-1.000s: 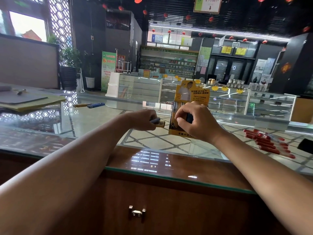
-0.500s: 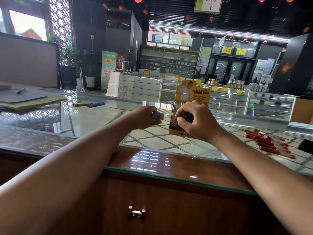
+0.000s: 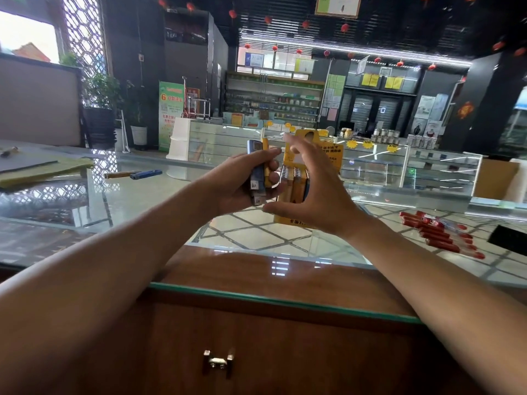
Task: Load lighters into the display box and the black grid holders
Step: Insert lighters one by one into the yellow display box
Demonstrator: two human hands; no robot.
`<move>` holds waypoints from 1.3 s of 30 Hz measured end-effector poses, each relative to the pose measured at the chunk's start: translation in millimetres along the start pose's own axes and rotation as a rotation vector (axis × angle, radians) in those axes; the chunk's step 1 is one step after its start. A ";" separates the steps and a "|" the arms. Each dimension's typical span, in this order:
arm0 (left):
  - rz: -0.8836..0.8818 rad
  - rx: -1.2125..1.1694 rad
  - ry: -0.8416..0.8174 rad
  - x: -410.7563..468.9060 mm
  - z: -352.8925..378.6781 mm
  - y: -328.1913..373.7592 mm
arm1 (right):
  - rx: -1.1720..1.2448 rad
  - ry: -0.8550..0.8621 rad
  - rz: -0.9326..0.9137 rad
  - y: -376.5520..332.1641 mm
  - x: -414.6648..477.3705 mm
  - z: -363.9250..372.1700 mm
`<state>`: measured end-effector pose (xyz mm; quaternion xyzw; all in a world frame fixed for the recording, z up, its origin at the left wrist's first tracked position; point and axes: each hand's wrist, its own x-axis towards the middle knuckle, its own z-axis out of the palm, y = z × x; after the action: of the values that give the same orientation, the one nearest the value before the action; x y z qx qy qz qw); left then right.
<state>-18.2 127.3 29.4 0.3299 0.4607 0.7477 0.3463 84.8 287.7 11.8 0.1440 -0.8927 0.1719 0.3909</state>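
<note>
Display box: a yellow display box (image 3: 332, 155) is stood upright on the glass counter (image 3: 256, 235). A row of yellow lighters (image 3: 293, 183) with metal tops is seen inside it.
Left hand: the left hand (image 3: 242, 181) is raised just left of the box, with its fingers curled round a bunch of blue and yellow lighters (image 3: 258, 178) held upright.
Right hand: the right hand (image 3: 316, 195) is held in front of the box with fingers spread wide; nothing is gripped.
Loose stock: red lighters (image 3: 436, 232) are laid on the counter to the right.
Change: half a second ago the left hand was low by the counter and the right hand was curled against the box front.
Hidden: much of the box is covered by the right hand. The held lighters cannot be counted. A black object (image 3: 509, 239) is cut off at the right edge.
</note>
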 end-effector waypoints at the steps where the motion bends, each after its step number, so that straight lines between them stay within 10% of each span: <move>1: -0.009 -0.017 -0.020 -0.2 3.3 -1.9 | -0.012 -0.022 -0.002 -1.0 0.3 -0.3; 26: -0.142 -0.007 -0.184 -2.1 13.8 -17.1 | -0.080 -0.099 -0.131 3.4 4.0 -3.0; 39: -0.017 -0.010 0.043 0.3 4.4 -11.1 | -0.057 0.012 -0.059 13.6 5.0 -13.1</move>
<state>-12.4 133.3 20.9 0.3078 0.4672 0.7539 0.3443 84.7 304.8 21.2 0.1582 -0.8902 0.1356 0.4051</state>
